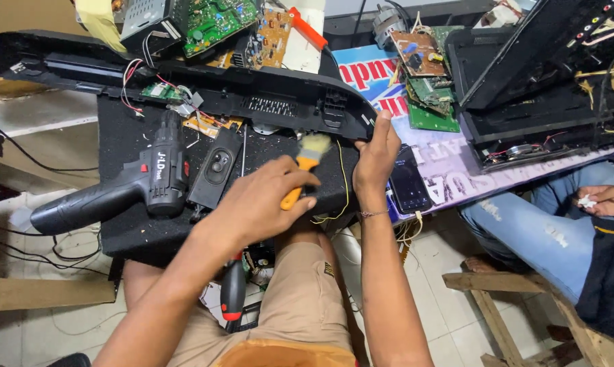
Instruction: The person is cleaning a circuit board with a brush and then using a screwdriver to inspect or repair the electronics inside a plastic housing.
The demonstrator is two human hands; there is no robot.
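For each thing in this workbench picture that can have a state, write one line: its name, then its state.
Left hand: gripping the brush.
Brush: orange handle held, bristles up against the black casing.
Right hand: pressed on the black casing's edge.
Black casing: opened, boards and wires exposed.
Cordless drill: lying unheld.
Phone: lying flat, screen dim.

— What can't you make out?
— The brush (pixel 305 168) handle vanishes inside the left hand (pixel 262 200). The seated person (pixel 558 231) at lower right is cut off by the frame edge.
— And the boards?
— The circuit boards (pixel 215 20) at the top run past the edge.
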